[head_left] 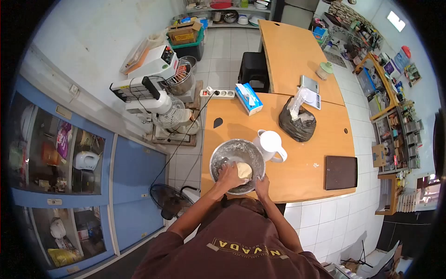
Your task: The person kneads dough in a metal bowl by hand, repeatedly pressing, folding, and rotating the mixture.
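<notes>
A metal mixing bowl [219,152] stands at the front edge of the wooden table, its inner wall smeared with flour. Inside it lies a pale ball of dough [244,170]. My left hand [229,176] reaches into the bowl, its fingers curled against the left side of the dough; part of the fingertips is hard to make out. Outside the bowl, my right hand [262,187] grips the rim at the lower right. A white jug [270,142] with a handle stands close behind the bowl on the right.
On the wooden table [297,174] are a black plastic bag [298,124], a digital scale [314,99], a blue-and-white box [249,98], a power strip [218,93] and a dark baking tray [340,172]. Stand mixers [174,114] and a floor fan [169,200] are to the left.
</notes>
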A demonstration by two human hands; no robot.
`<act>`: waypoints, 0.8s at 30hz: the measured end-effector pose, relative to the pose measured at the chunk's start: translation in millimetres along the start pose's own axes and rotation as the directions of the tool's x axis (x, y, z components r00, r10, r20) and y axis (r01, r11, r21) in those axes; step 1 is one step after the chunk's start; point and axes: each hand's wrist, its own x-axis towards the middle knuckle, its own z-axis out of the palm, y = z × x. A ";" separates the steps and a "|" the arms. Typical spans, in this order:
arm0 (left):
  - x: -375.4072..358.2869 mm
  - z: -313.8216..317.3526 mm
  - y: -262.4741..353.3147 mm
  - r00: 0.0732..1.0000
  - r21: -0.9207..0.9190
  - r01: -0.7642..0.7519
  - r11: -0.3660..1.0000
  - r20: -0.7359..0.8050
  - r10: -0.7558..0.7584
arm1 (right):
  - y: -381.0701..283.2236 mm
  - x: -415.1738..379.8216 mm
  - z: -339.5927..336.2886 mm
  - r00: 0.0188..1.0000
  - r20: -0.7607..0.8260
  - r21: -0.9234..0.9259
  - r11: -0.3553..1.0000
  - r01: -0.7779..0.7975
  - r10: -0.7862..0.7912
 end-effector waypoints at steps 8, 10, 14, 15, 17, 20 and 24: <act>-4.7 6.2 -28.2 0.928 0.060 -0.352 0.934 -0.103 0.357 | 19.5 7.4 3.0 1.000 -0.015 0.079 0.997 0.004 -0.003; -2.7 4.3 -35.5 0.922 0.011 -0.363 0.932 -0.143 0.360 | 20.7 4.9 5.4 1.000 -0.014 0.098 0.995 -0.012 0.013; -10.5 -20.8 -26.0 0.956 -0.003 -0.282 0.959 -0.083 0.281 | 7.6 1.8 5.9 1.000 -0.011 0.130 0.991 -0.025 0.026; -15.5 -29.3 -18.5 0.959 0.017 -0.270 0.963 -0.084 0.271 | 4.3 0.0 4.3 0.999 -0.018 0.124 0.992 -0.026 0.028; -20.2 -42.1 -6.0 0.972 0.058 -0.233 0.971 -0.030 0.235 | 17.1 5.9 5.7 1.000 0.003 0.070 0.997 0.014 -0.015; -22.7 -47.0 2.6 0.978 0.152 -0.208 0.966 0.004 0.210 | 13.1 5.5 4.3 1.000 0.015 0.071 0.997 0.022 -0.023; -20.1 -25.0 -8.8 0.837 0.203 -0.435 0.877 -0.268 0.477 | 24.7 10.0 7.1 0.998 -0.024 0.152 0.987 0.058 -0.055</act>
